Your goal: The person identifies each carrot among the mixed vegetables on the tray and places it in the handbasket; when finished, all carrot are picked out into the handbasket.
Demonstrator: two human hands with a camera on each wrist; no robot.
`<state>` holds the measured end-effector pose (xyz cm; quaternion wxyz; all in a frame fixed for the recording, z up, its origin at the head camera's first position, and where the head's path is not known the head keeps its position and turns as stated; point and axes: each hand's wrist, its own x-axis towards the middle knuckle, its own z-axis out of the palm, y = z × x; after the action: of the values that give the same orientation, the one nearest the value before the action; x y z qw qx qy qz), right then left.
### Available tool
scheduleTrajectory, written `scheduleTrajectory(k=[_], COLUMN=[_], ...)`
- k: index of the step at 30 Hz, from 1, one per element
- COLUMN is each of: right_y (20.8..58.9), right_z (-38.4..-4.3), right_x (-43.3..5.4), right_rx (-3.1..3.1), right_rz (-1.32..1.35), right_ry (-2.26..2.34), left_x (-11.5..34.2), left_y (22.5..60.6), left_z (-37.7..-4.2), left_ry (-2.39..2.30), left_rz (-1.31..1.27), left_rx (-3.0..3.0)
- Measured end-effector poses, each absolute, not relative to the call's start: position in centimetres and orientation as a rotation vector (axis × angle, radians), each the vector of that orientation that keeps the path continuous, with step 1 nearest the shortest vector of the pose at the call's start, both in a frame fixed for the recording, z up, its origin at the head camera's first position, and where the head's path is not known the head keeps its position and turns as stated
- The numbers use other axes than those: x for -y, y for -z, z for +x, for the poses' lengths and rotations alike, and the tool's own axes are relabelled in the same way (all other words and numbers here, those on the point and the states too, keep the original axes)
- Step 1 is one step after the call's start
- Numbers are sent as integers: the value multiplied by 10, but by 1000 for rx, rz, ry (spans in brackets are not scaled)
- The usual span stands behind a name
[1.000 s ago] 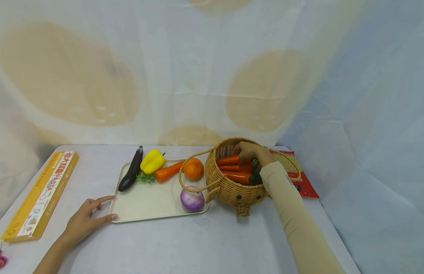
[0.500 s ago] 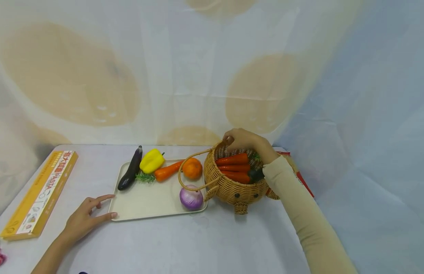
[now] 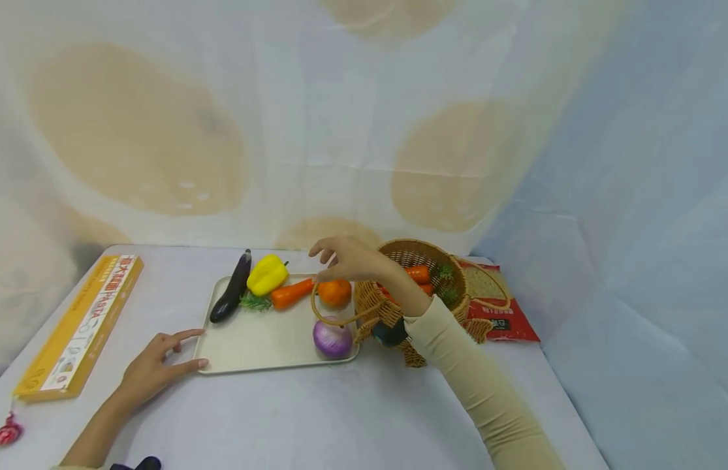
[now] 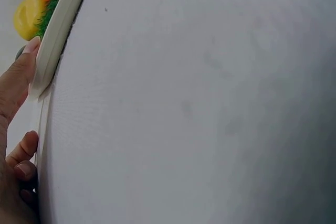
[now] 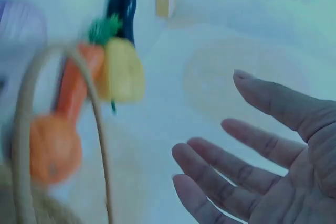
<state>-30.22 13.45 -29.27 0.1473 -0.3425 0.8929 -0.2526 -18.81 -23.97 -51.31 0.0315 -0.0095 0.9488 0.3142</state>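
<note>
My left hand [image 3: 151, 367] touches the left rim of a cream tray [image 3: 254, 346] with thumb and forefinger spread apart; the left wrist view has the thumb [image 4: 23, 69] against the rim. An eggplant [image 3: 231, 287], yellow bell pepper [image 3: 267, 275], carrot [image 3: 290, 295], mandarin orange [image 3: 334, 294] and purple onion [image 3: 332, 338] lie on or at the tray. Above the orange, my right hand [image 3: 354, 260] hovers with fingers apart, holding nothing. Beneath its forearm stands a wicker basket [image 3: 419, 247] with an animal face, partly hidden, containing several carrots [image 3: 418, 273].
A yellow pasta box [image 3: 81, 326] lies at the table's left, a small red tassel-like item [image 3: 8, 431] near its front end. Behind the basket on the right is a red packet [image 3: 510, 313]. One basket handle [image 3: 316, 307] arches over the tray's right side.
My right hand has come out of the basket, risen over its back rim and moved left above the orange, empty. My left hand stays at the tray's edge.
</note>
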Motion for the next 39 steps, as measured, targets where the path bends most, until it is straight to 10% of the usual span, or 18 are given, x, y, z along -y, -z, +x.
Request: scheduleTrajectory(k=[18,39], right_y=[419,446], right_z=[-284,-261], right_x=[-33,-5], right_rx=[-2813,-3154], right_rz=[-402,-262], right_ry=[733,143], left_x=[235,238], left_y=[515,513], left_z=[-191,-187], left_ry=[-996,-992], left_rz=[-29,-24], left_rx=[-2939,-2968])
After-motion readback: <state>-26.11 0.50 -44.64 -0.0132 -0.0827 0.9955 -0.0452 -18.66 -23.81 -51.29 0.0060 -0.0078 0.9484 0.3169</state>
